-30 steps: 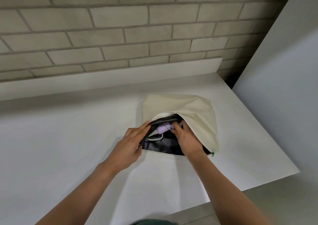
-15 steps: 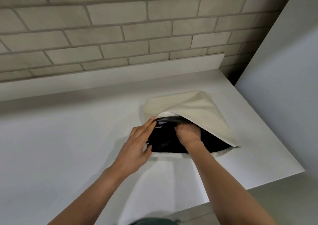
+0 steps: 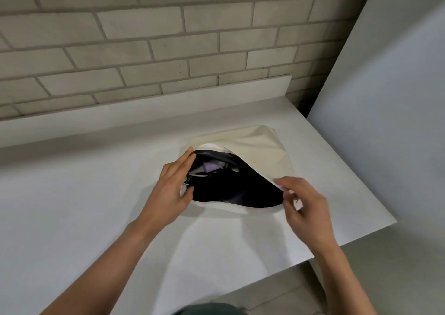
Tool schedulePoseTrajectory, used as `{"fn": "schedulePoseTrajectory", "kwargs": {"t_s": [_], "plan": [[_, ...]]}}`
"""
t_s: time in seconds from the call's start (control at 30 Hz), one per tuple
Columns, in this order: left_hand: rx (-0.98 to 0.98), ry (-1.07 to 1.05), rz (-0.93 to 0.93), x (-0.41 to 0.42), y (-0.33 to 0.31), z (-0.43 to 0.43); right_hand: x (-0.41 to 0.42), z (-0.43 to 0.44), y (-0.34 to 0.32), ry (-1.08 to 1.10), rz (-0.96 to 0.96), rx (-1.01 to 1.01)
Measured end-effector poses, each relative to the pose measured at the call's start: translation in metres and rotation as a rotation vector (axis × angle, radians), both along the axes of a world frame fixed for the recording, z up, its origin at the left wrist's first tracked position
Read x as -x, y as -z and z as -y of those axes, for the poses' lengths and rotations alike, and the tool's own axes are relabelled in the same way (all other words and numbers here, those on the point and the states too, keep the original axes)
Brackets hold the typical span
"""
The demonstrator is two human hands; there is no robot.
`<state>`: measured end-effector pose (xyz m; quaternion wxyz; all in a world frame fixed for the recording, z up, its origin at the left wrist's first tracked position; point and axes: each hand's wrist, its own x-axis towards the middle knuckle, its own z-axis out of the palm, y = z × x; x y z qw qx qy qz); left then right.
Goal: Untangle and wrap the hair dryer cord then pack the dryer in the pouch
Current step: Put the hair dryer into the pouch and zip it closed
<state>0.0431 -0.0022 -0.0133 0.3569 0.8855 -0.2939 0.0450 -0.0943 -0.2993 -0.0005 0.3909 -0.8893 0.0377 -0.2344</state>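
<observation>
A cream fabric pouch (image 3: 255, 146) with a black lining lies on the white table (image 3: 84, 194), its mouth open toward me. Inside, a lilac hair dryer (image 3: 213, 166) shows partly, with white cord (image 3: 199, 173) beside it; most of the dryer is hidden in the dark lining. My left hand (image 3: 172, 187) holds the left edge of the pouch mouth, fingers along the rim and thumb below. At the mouth's right corner, my right hand (image 3: 303, 206) pinches the pouch's edge between thumb and fingers.
A grey brick wall (image 3: 168, 49) rises behind the table's raised white back ledge (image 3: 144, 112). A white panel (image 3: 385, 98) stands at the right. The table's right and front edges (image 3: 337, 245) drop to a tiled floor.
My right hand has come out of the pouch and moved right to the mouth's corner. The pouch mouth is stretched wider, and the lilac dryer is visible again inside.
</observation>
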Motion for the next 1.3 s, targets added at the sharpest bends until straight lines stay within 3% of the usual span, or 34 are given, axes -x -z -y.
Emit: {"fn": "schedulePoseTrajectory", "kwargs": {"t_s": [0.1,0.2,0.3,0.5,0.6,0.7,0.77,0.83,0.9,1.07,1.17,1.3], "plan": [[0.009,-0.015,-0.005,-0.001,0.001,-0.001,0.008,0.059,0.017,0.187,-0.124,0.229],[0.018,-0.014,-0.011,0.002,0.004,0.001,0.004,0.086,0.042,0.039,-0.278,0.419],[0.011,-0.018,-0.015,0.004,0.005,0.001,-0.004,0.086,0.059,-0.103,-0.179,0.462],[0.042,-0.039,0.008,0.006,0.004,-0.005,-0.004,0.078,0.060,-0.087,0.043,0.500],[0.288,-0.072,-0.016,0.014,0.002,-0.010,-0.001,0.078,0.051,-0.087,0.062,0.448],[0.548,-0.234,-0.134,0.018,0.005,-0.021,0.006,0.088,0.045,-0.001,0.084,0.349],[0.495,-0.339,-0.143,0.014,0.011,-0.029,0.010,0.094,0.043,0.053,0.075,0.316],[0.320,-0.385,-0.116,0.010,0.021,-0.031,0.011,0.094,0.043,0.052,0.060,0.324],[0.139,-0.382,-0.078,0.004,0.030,-0.029,0.010,0.091,0.042,0.033,0.061,0.331],[-0.156,-0.268,-0.226,0.003,0.023,-0.020,0.009,0.087,0.035,0.012,0.054,0.334],[-0.083,-0.164,-0.131,0.025,-0.005,0.010,0.010,0.084,0.030,-0.041,0.029,0.345],[-0.024,0.203,-0.134,0.060,-0.032,0.078,0.008,0.082,0.024,-0.071,0.016,0.344]]}}
